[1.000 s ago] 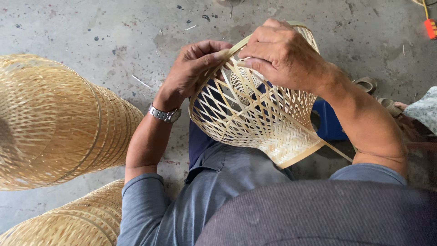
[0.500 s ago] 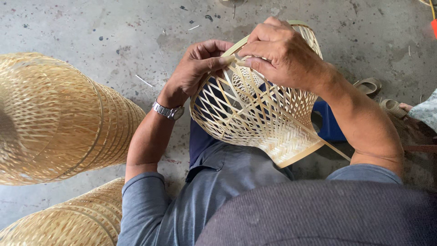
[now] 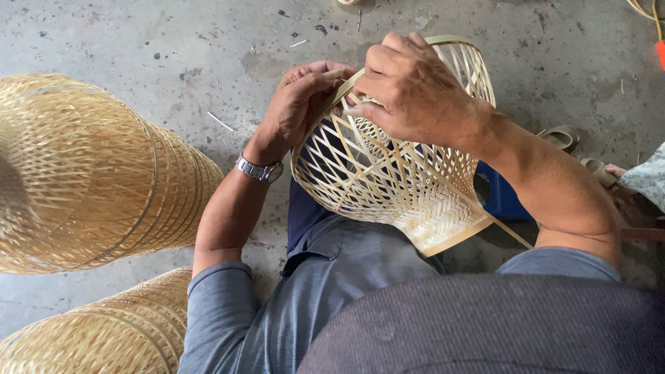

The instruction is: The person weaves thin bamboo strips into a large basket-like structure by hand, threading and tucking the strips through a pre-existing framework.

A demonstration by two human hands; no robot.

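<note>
Basket [image 3: 388, 187] on lap, open lattice body woven, rim unfinished. Left hand [image 3: 301, 100] and right hand [image 3: 409, 90] both closed on rim strip [image 3: 346, 82] at top edge. Finished baskets [image 3: 83, 173] stacked at left on floor [image 3: 173, 41].

Little has altered over the second. The right hand [image 3: 415, 93] has slid slightly nearer the left hand [image 3: 301, 104] along the rim of the open-weave bamboo basket [image 3: 388, 173], so its fingertips [image 3: 355, 111] now sit just beside the left grip, pinching a flat strip at the rim. The left fingers have curled tighter over that edge. The basket beneath both grips has tipped a touch, its woven base turned slightly more toward the lap.
</note>
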